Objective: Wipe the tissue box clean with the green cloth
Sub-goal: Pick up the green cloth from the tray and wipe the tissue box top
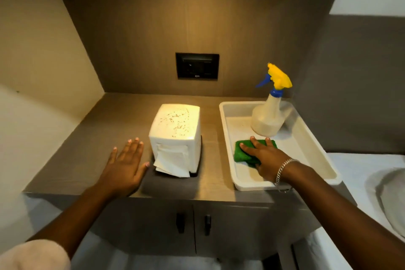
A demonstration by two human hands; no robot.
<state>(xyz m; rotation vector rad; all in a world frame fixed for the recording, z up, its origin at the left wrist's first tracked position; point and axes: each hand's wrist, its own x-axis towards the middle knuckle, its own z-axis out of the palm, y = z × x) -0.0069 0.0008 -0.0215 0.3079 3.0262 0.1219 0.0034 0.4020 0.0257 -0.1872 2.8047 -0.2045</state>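
A white upright tissue box stands mid-counter, its top speckled with brown crumbs, and a tissue hangs out of its front slot. My left hand hovers just left of the box with fingers spread, holding nothing. The folded green cloth lies in the near part of a white tray on the right. My right hand rests flat on top of the cloth, fingers apart, a silver bracelet on the wrist. Whether it grips the cloth, I cannot see.
A spray bottle with a yellow and blue trigger head stands at the tray's far end. A black wall socket sits in the back panel. Walls close in left and right. Cabinet doors are below; a white basin lies right.
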